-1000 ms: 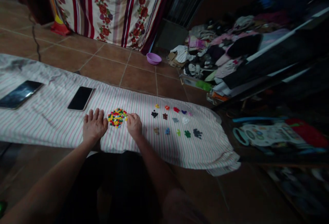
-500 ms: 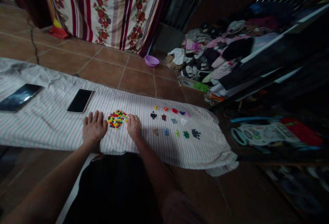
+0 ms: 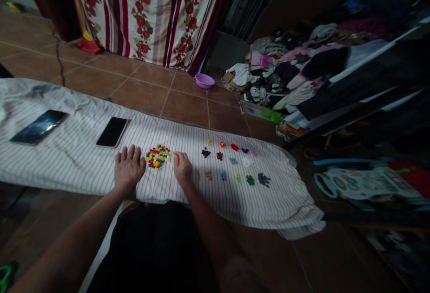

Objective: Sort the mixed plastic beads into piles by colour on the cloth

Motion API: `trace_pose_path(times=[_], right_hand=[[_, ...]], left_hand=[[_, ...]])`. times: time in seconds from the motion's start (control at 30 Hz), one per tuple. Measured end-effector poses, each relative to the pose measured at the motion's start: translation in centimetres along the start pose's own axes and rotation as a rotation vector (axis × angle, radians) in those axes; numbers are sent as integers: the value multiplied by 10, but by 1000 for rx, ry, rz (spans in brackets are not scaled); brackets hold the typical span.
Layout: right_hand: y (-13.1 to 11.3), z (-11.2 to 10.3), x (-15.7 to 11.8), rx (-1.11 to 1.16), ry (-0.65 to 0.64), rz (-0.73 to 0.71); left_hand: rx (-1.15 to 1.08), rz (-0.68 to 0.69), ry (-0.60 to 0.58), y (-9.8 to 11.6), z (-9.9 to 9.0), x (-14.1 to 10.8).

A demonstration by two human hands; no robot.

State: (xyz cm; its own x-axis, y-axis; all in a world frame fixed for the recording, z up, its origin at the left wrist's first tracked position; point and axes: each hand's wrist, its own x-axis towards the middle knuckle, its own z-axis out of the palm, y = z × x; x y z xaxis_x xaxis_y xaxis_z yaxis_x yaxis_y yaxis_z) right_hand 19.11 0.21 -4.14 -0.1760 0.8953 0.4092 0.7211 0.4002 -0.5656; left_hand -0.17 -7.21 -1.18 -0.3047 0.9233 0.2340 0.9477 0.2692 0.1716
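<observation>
A mixed heap of small coloured pieces (image 3: 158, 157), mostly red, yellow and green, lies on the striped cloth (image 3: 174, 185) between my hands. My left hand (image 3: 129, 165) rests flat on the cloth at the heap's left side, fingers stretched out. Just right of the heap, my right hand (image 3: 183, 167) is closed, thumb and fingers pressed together; whatever they may hold is too small to make out. Farther right, small piles sorted by colour sit in rows, among them a red pile (image 3: 234, 147), a black pile (image 3: 205, 152), a green pile (image 3: 250, 180) and a dark grey pile (image 3: 264, 179).
A phone (image 3: 113, 132) and a larger dark tablet (image 3: 39, 127) lie on the cloth to the left. Beyond the cloth are a tiled floor, a purple basin (image 3: 204, 81), a floral curtain (image 3: 157, 19) and a heap of clothes (image 3: 285, 64). Dark shelving stands at the right.
My right hand has drawn slightly away from the mixed heap toward the right, its fingers more curled. My left hand stays flat. The whole view has shifted a little.
</observation>
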Motion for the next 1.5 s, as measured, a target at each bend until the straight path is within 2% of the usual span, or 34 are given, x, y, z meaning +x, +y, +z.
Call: trace_pose_path(times=[0.3,0.53,0.9,1.03,1.17,1.5], right_hand=[[14,-4,18,157,19,39],[42,-24,47,161,98,69],[78,-63,73,-74,104,156],[92,-74,79,-155,40,179],[103,-81,82,-210,-23,182],[118,-85,96,-198,-18,174]], left_hand=[[-7,18,18,1,-3,-1],[18,7,2,1,-1,0],[-4,3,-1,1,-1,0],[-20,-3,4,0,2,0],[-4,-2,3,0,2,1],[13,-3,-10,0,2,1]])
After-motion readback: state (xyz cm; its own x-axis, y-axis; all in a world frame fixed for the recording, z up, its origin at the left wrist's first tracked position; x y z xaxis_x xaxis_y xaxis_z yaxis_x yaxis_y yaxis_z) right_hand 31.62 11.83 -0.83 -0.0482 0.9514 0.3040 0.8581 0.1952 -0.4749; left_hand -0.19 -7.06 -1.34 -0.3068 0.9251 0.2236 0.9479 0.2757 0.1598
